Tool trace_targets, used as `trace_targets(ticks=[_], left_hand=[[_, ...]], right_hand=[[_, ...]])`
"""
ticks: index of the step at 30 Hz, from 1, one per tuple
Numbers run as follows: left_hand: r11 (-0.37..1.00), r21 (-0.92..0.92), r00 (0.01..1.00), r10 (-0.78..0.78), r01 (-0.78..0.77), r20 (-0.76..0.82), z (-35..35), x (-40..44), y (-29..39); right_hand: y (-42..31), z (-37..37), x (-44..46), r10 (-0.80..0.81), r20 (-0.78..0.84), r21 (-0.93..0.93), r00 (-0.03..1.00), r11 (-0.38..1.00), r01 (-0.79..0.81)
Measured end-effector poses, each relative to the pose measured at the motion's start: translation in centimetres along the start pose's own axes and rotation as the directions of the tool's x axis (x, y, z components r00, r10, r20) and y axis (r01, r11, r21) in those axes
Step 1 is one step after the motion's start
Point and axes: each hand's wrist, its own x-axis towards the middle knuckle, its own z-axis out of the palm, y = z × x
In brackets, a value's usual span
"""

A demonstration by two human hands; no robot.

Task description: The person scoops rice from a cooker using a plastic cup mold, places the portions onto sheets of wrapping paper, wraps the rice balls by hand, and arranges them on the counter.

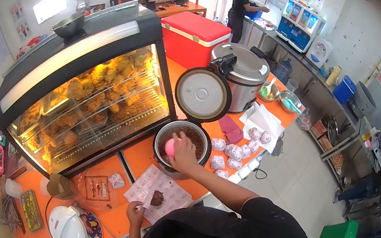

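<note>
Rice (198,139) is lying dark and grainy in the round pot (158,139), and I am holding a pink cup (170,147) in the pot's mouth with my right hand (183,154). My fingers are closing around the cup's smooth, rounded body, which is looking like plastic; its far side is hiding from me, so I cannot tell how full it is. From that grip, the brown mound (157,198) is lying toward my body and a little to my left, outside the pot. My left hand (135,215) is sitting much nearer to it, pinching the near left edge of the paper (177,198), thumb and fingertips seeming to press together. The mound is resting on that paper, just beyond my left fingertips; it is looking roundish, lumpy and moist, showing no clear long axis. The paper itself is lying flat and slantwise, thin, pale and printed in reddish marks, its upper edge reaching just beside the pot. Behind the pot, the lid (201,93) is standing raised on its hinge, showing a pale disc ringed in black. To the right, round wrapped parcels (234,152) are clustering on the smooth orange table (113,222), their papers creasing.
</note>
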Motion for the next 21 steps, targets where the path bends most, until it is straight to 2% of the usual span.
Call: trace_targets(ticks=[2, 3, 4, 5, 6, 8, 9, 10, 11, 12, 14, 16, 18, 19, 21], left_hand=[[0.989, 0.126, 0.991, 0.069, -0.083, 0.115, -0.6, -0.7, -0.1], [0.966, 0.181, 0.981, 0.167, -0.183, 0.100, -0.1, -0.8, -1.2], [0.966, 0.183, 0.981, 0.166, -0.181, 0.096, 0.1, -0.8, -2.3], [0.936, 0.216, 0.960, 0.264, -0.277, 0.089, 0.2, -0.7, -3.7], [0.896, 0.249, 0.929, 0.359, -0.369, 0.085, 0.3, -0.7, -4.5], [0.886, 0.294, 0.932, 0.359, -0.359, 0.057, 0.6, -0.7, -5.2], [0.874, 0.338, 0.932, 0.360, -0.349, 0.031, 0.5, -0.9, -5.3], [0.874, 0.344, 0.934, 0.357, -0.344, 0.026, 0.3, -1.3, -4.0], [0.881, 0.370, 0.949, 0.316, -0.294, 0.002, -0.3, -1.7, -0.3], [0.886, 0.394, 0.961, 0.274, -0.244, -0.022, -1.0, -2.0, 1.8], [0.883, 0.376, 0.955, 0.297, -0.280, 0.012, -0.6, -1.1, -3.8], [0.881, 0.348, 0.945, 0.324, -0.321, 0.052, -0.7, -0.9, -3.6], [0.953, 0.264, 0.985, 0.165, -0.148, -0.043, -1.6, -1.4, 4.3], [0.953, 0.261, 0.984, 0.171, -0.156, -0.039, -1.5, -1.3, 3.6], [0.976, 0.218, 1.000, 0.006, -0.008, 0.008, -0.6, -0.5, 0.5]], right_hand=[[-1.2, 0.9, -0.4, -0.013, -0.065, -0.045, 0.998, 0.999, 0.010], [-1.9, 1.9, -0.6, -0.190, -0.077, 0.102, 0.979, 0.975, 0.197], [-2.7, 2.9, -1.2, -0.353, -0.113, 0.240, 0.929, 0.897, 0.371], [-3.8, 3.8, -2.4, -0.472, 0.055, 0.311, 0.880, 0.845, 0.434], [-4.9, 4.9, -4.0, -0.581, 0.212, 0.391, 0.786, 0.787, 0.477], [-6.5, 8.2, -7.8, -0.691, 0.370, 0.363, 0.621, 0.723, 0.587], [-6.7, 9.4, -9.1, -0.696, 0.369, 0.368, 0.616, 0.718, 0.591], [-6.5, 10.5, -10.3, -0.677, 0.474, 0.324, 0.563, 0.729, 0.603], [-6.3, 11.7, -11.4, -0.644, 0.572, 0.280, 0.508, 0.735, 0.618], [-5.8, 13.0, -12.5, -0.649, 0.568, 0.287, 0.506, 0.732, 0.618], [-4.2, 15.0, -14.3, -0.633, 0.611, 0.285, 0.476, 0.736, 0.614], [-3.0, 15.8, -15.6, -0.636, 0.628, 0.243, 0.449, 0.708, 0.663], [-1.9, 16.4, -16.5, -0.689, 0.564, 0.254, 0.455, 0.669, 0.698], [-1.8, 16.7, -17.0, -0.685, 0.564, 0.248, 0.461, 0.673, 0.697], [-1.8, 17.3, -17.4, -0.687, 0.556, 0.158, 0.468, 0.639, 0.753]])
